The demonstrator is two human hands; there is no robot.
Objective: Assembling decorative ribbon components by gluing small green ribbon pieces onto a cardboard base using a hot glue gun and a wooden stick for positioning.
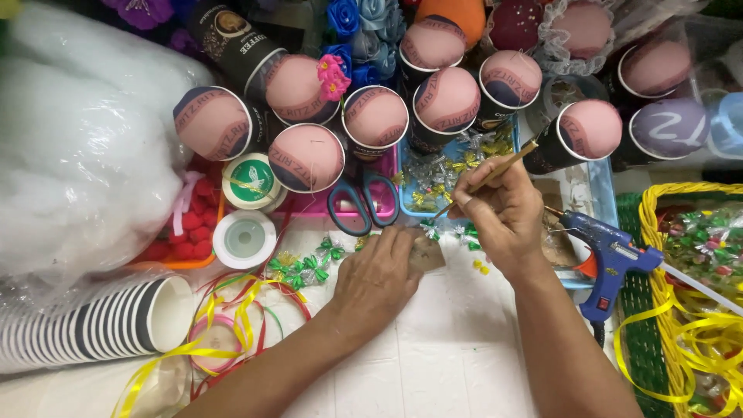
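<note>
The left hand [377, 275] lies flat, fingers [396, 241] pressing a small brown piece [428, 254] (perhaps card) onto the white bench [449, 348]. The right hand [503, 213] pinches a thin stick [495, 172], its tip just above the left fingers. Scissors [362, 203] lie just beyond them.

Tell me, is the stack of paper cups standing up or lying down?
Lying down. The stack of paper cups rests on its side on the white table, its open mouth facing right toward the yellow ribbon.
</note>
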